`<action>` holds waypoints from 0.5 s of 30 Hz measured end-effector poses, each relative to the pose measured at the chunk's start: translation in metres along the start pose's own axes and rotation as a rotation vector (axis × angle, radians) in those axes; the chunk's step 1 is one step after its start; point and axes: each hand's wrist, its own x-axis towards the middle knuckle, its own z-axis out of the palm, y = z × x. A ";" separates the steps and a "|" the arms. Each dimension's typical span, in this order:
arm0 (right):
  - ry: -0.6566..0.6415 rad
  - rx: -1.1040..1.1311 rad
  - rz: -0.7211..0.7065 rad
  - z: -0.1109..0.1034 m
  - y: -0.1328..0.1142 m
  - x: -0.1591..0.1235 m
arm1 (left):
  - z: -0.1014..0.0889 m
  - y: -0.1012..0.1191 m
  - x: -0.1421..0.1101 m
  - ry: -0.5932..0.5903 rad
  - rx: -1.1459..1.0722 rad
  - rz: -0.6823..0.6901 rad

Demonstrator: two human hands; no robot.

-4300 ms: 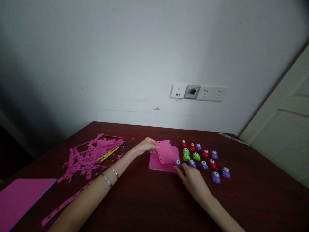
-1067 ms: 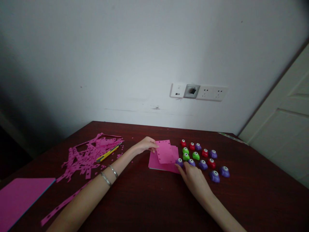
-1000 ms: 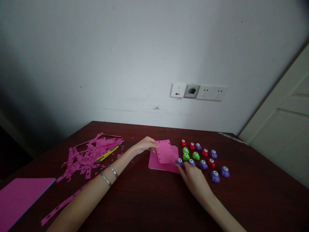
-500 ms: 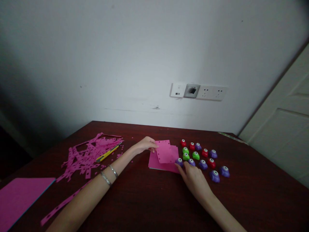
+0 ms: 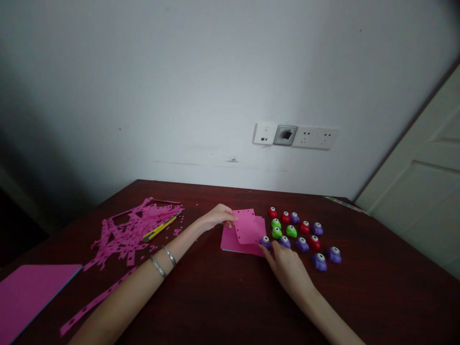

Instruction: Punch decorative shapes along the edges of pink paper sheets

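Note:
My left hand [image 5: 223,215] pinches the left edge of a pink paper sheet [image 5: 247,227] with small holes along its edges. This sheet is over a stack of pink paper [image 5: 230,243] on the table. At the sheet's lower right corner, my right hand [image 5: 289,268] has its thumb and fingers around a purple craft punch [image 5: 265,242]. Whether the paper sits inside the punch's slot is too small to tell. Just beyond the right fingers stands another purple punch [image 5: 285,241], partly hidden by the hand.
Several red, green and purple punches, such as a green one [image 5: 291,231], stand on the right. Pink paper strips [image 5: 132,227] lie heaped at left with a yellow utility knife [image 5: 161,227]. A larger pink sheet [image 5: 39,292] is at front left. A wall [image 5: 201,120] rises behind.
The purple punch and my right fingers have shifted slightly left and toward me. The holed sheet has moved slightly right; my left hand still pinches it.

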 end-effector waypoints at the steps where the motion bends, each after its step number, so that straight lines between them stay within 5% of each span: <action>1: 0.000 -0.001 0.000 0.000 0.000 0.000 | 0.001 -0.001 0.001 0.001 0.005 0.007; 15: -0.047 0.009 -0.028 0.002 -0.009 0.001 | 0.015 -0.006 0.006 0.042 -0.004 0.029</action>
